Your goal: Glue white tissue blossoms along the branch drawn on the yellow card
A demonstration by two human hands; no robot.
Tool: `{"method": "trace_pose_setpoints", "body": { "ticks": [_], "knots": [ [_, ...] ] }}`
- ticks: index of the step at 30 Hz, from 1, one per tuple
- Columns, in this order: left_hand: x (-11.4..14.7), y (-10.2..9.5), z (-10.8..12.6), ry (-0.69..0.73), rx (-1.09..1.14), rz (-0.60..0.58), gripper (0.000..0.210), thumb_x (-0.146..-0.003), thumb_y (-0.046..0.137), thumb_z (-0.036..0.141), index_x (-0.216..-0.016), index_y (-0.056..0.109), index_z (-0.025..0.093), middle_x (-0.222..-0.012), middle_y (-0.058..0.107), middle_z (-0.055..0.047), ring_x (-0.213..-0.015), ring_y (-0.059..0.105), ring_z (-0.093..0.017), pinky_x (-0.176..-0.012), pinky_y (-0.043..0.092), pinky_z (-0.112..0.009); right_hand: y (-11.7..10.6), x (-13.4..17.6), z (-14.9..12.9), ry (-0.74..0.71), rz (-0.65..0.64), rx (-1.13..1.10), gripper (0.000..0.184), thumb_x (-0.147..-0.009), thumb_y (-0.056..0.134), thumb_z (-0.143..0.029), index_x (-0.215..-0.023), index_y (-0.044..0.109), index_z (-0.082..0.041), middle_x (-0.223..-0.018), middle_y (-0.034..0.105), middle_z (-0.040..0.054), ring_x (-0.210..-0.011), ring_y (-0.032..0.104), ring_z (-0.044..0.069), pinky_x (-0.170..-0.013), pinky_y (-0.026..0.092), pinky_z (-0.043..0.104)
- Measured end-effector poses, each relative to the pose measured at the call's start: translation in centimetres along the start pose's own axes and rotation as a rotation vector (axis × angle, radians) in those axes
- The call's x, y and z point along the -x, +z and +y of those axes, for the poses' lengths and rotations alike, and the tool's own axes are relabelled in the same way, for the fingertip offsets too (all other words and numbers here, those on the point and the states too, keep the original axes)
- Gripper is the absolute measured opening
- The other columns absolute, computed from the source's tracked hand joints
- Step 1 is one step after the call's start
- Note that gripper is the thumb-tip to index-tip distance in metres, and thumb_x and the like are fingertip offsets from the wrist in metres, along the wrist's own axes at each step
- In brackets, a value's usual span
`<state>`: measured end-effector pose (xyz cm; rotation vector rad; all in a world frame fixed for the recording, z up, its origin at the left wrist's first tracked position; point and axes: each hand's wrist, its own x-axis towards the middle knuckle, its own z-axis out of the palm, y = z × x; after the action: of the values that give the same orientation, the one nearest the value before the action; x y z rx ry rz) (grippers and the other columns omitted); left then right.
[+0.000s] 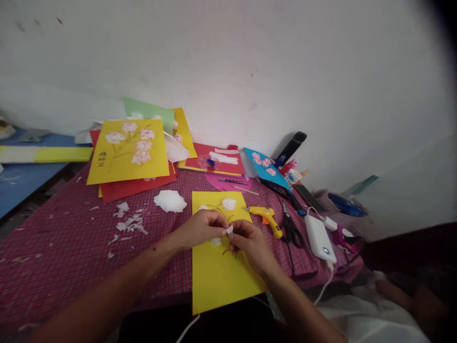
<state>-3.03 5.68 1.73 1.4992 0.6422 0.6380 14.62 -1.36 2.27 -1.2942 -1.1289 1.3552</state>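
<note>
Between the fingertips of both hands is a small scrunched piece of white paper (229,230). My left hand (207,226) pinches it from the left, and my right hand (250,240) from the right. Below them lies a yellow sheet (221,281) with thin brown stem lines and a white paper flower (229,204) near its top. Another white piece (215,241) rests on the sheet beneath my left fingers. Beside the sheet's right edge is a yellow glue gun (266,216), its nozzle pointing left.
Black scissors (292,230) and a white power bank (320,239) with cables lie at right. White paper sheets (170,201) and torn scraps (130,224) are at left. Finished flower pictures (128,166) and a red card (200,162) stand behind, near the wall.
</note>
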Motion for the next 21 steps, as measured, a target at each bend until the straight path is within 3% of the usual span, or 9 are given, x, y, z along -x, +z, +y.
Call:
{"method": "trace_pose_setpoints", "body": {
  "ticks": [4,11,15,19,21],
  "knots": [
    [-0.1,0.0,-0.2,0.01,-0.003,0.023,0.011,-0.077,0.066,0.024,-0.085,0.068,0.016,-0.078,0.065,0.0,-0.067,0.056,-0.01,-0.061,0.042,-0.022,0.3,0.1,0.0,-0.046,-0.011,-0.022,0.021,-0.07,0.072,-0.019,-0.088,0.06,-0.019,-0.068,0.059,-0.0053,-0.048,0.051,0.008,-0.044,0.042,0.02],
    [0.0,0.1,0.1,0.007,0.001,0.011,0.01,-0.077,0.066,0.024,-0.083,0.066,0.016,-0.074,0.062,0.001,-0.065,0.053,-0.01,-0.059,0.041,-0.021,1.0,0.2,0.1,-0.099,0.097,0.084,0.018,-0.077,0.071,-0.032,-0.082,0.061,-0.018,-0.066,0.058,-0.0038,-0.047,0.052,0.009,-0.043,0.04,0.022],
    [0.0,0.1,0.3,0.014,-0.02,0.007,0.014,-0.078,0.064,0.026,-0.086,0.065,0.015,-0.075,0.061,0.0,-0.065,0.053,-0.01,-0.058,0.041,-0.021,-0.1,0.0,-0.7,-0.103,0.129,0.16,0.019,-0.076,0.069,-0.036,-0.078,0.061,-0.019,-0.062,0.056,-0.0038,-0.045,0.051,0.01,-0.044,0.039,0.023],
    [0.0,0.0,0.2,0.049,-0.088,0.106,0.013,-0.081,0.06,0.027,-0.087,0.063,0.016,-0.075,0.059,0.001,-0.064,0.052,-0.01,-0.058,0.04,-0.021,-3.1,-1.1,-2.7,-0.147,0.164,0.483,0.015,-0.08,0.063,-0.034,-0.08,0.063,-0.019,-0.059,0.056,-0.0033,-0.048,0.052,0.012,-0.047,0.038,0.023],
    [0.1,0.0,0.2,0.053,-0.16,0.125,0.012,-0.081,0.058,0.026,-0.085,0.063,0.017,-0.073,0.059,0.001,-0.063,0.051,-0.01,-0.057,0.039,-0.021,-4.4,-2.0,-3.6,-0.166,0.097,0.733,0.013,-0.081,0.059,-0.03,-0.078,0.064,-0.019,-0.064,0.061,-0.0012,-0.054,0.054,0.013,-0.05,0.038,0.024]
  ]
}}
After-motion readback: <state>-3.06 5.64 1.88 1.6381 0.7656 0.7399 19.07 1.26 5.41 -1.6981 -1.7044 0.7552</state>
